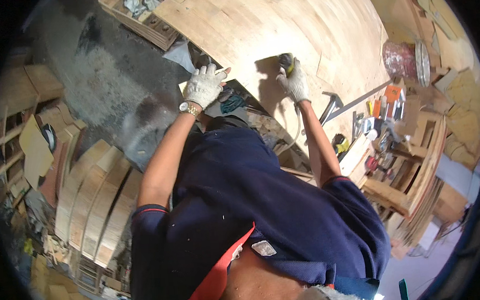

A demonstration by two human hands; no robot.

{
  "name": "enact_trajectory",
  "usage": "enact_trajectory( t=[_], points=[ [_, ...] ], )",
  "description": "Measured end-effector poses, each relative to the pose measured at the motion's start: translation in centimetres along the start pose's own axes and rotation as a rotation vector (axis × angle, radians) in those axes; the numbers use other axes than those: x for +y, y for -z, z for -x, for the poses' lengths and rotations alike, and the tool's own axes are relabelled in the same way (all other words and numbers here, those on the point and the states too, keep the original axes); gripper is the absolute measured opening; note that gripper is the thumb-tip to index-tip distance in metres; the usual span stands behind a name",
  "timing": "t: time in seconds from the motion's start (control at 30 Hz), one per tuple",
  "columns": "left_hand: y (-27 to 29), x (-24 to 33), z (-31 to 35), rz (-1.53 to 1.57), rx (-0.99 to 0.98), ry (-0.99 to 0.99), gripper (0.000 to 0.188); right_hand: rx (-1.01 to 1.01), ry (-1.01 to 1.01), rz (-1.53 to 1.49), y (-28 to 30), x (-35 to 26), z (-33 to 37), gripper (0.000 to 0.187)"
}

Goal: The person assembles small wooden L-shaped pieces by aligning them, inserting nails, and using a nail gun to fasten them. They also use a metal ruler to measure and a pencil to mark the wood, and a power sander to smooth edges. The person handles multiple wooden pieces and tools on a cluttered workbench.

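My right hand [295, 84], in a white knitted glove, is closed round a black-and-yellow handheld sander [286, 64]. The sander sits on the large pale wooden panel [228, 28], and a thin hose [295, 133] runs down from near my right wrist. At the panel's near left edge, my left hand [205, 85] is gloved too, with a watch [189, 107] at the wrist. Its fingers are spread over a pale flat piece, mostly hidden beneath the hand; one bare fingertip shows. Dark green cloth [232, 103] lies just below this hand.
A hammer [332, 104] and a long metal straightedge [362, 96] lie right of my right hand. Beyond them are cluttered small tools and a red-stained bucket [401, 63]. Curved boards [98, 195] stand at left; a wooden crate [141, 22] is at the far left.
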State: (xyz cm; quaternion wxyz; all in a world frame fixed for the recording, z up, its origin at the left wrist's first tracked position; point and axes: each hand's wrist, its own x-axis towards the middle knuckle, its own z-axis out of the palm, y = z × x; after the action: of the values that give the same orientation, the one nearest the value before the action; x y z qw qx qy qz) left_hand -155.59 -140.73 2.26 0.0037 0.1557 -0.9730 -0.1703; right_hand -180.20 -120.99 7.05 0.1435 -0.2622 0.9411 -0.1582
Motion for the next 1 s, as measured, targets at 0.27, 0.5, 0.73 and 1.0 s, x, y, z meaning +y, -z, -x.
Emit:
enact_trajectory(
  t=[0.27, 0.5, 0.73, 1.0],
  points=[
    [-1.3, -1.8, -0.8, 0.053, 0.064, -0.063, 0.040, -0.367, 0.174, -0.275, 3.8, -4.7, 2.0, 0.033],
    [-0.9, -1.8, -0.9, 0.125, 0.052, -0.051, 0.022, -0.471, 0.190, -0.111, 2.4, -5.4, 0.3, 0.034],
    [-0.8, -1.5, -1.1, 0.150, 0.017, -0.025, 0.019, -0.348, 0.387, -0.152, 1.2, -4.9, 0.2, 0.030],
    [-0.5, -1.3, -1.3, 0.132, 0.001, -0.011, 0.022, -0.451, 0.289, 0.049, 1.4, -4.9, -0.7, 0.033]
  ],
)
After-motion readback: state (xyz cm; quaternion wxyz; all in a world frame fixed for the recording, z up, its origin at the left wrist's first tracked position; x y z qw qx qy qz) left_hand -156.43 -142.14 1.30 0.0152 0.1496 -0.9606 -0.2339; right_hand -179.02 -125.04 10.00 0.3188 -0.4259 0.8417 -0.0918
